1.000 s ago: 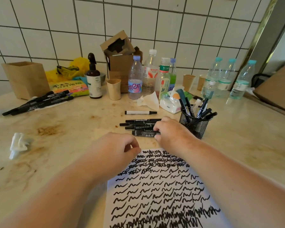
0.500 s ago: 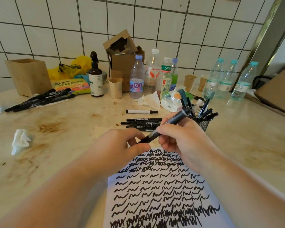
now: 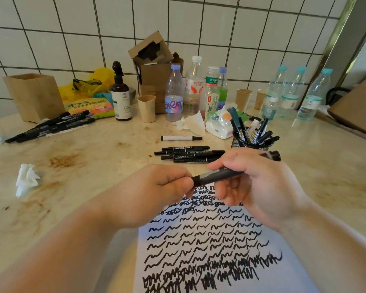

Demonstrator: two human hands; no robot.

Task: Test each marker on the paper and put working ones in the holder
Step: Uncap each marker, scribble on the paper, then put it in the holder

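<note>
A black marker (image 3: 222, 174) is held above the top edge of the white paper (image 3: 209, 240), which is covered with black squiggles. My right hand (image 3: 249, 185) grips the marker's barrel. My left hand (image 3: 156, 191) pinches its left end, where the cap sits. Behind my hands several black markers (image 3: 186, 154) lie in a row on the counter, with one white-barrelled marker (image 3: 181, 138) beyond them. The black mesh holder (image 3: 240, 141) stands at the right behind my right hand, with several markers upright in it.
A second pile of black markers (image 3: 51, 126) lies at the far left by a wooden box (image 3: 33, 96). Bottles (image 3: 173, 96), paper cups, a spray bottle (image 3: 120, 96) and tissues (image 3: 26, 178) crowd the back and left of the stained counter. A cardboard box (image 3: 359, 108) sits far right.
My right hand picked a marker from the row and lifted it over the paper. My left hand rose to meet it and now pinches its left end.
</note>
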